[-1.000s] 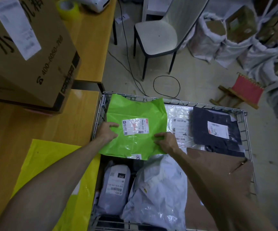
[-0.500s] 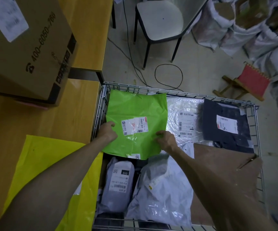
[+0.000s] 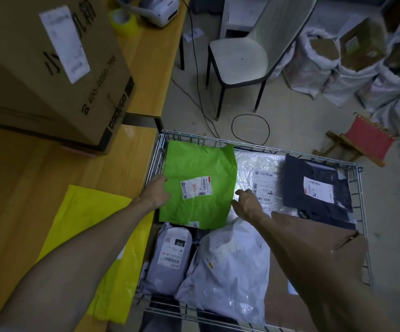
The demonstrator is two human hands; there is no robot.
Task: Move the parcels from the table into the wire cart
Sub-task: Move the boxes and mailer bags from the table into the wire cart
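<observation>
A bright green parcel (image 3: 199, 185) with a white label lies flat in the far left corner of the wire cart (image 3: 362, 212), on top of other parcels. My left hand (image 3: 156, 192) sits at its left edge, fingers loose and just touching it. My right hand (image 3: 247, 204) is by its right edge with the fingers spread and nothing in them. A yellow parcel (image 3: 93, 236) lies on the wooden table (image 3: 38, 188) under my left forearm, overhanging the table's edge. In the cart are also a grey parcel (image 3: 172, 255), a white one (image 3: 230, 271), a clear one (image 3: 259, 173) and a dark one (image 3: 314, 188).
A big cardboard box (image 3: 50, 68) stands on the table at the far left, with a tape roll (image 3: 123, 21) and a small printer (image 3: 160, 7) behind it. A chair (image 3: 239, 61), floor cables, a red stool (image 3: 366, 137) and filled sacks (image 3: 338, 68) lie beyond the cart.
The green parcel has gone down flat into the cart's far left corner. Both hands have slid off its face to its edges, and the right hand has let go.
</observation>
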